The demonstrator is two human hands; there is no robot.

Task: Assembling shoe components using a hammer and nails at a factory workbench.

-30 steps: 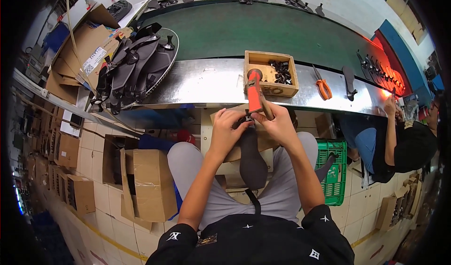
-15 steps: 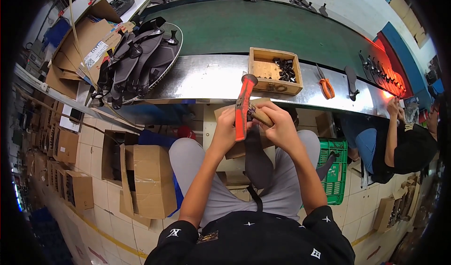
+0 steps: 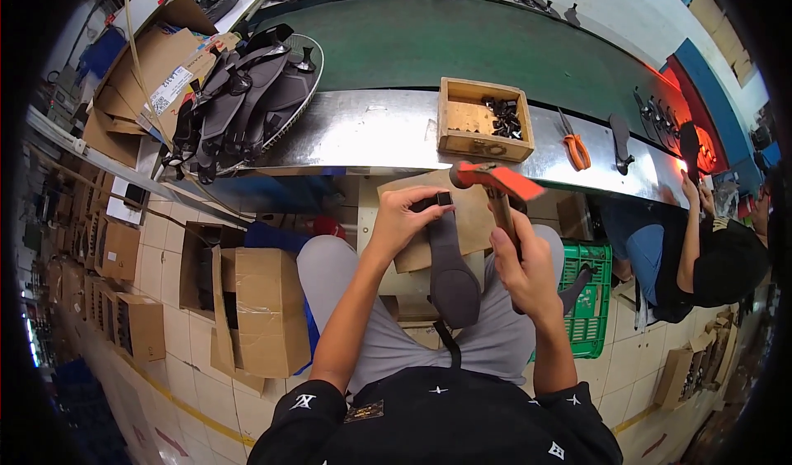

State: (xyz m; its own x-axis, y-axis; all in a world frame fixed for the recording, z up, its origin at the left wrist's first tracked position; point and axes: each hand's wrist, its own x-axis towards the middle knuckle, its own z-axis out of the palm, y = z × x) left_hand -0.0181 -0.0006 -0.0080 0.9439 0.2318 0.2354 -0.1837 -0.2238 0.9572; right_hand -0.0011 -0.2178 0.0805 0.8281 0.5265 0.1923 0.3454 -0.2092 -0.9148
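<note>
My left hand is closed on the heel end of a dark grey shoe sole, its thumb and fingers around a small black heel. The sole's wide toe part points toward my lap. My right hand grips the wooden handle of a hammer. The hammer's red head stands raised, to the right of the heel and apart from it. Beneath the sole, a brown sheet covers part of a work stand between my knees.
On the metal bench edge are a wooden box of small black pieces, orange-handled pliers and a heeled sole. A wire basket of soles stands left. Cardboard boxes and a green crate flank me. A co-worker sits right.
My right hand has moved right and down, away from my left hand, and the hammer's head has turned from upright to sideways. The black heel in my left hand has come into view.
</note>
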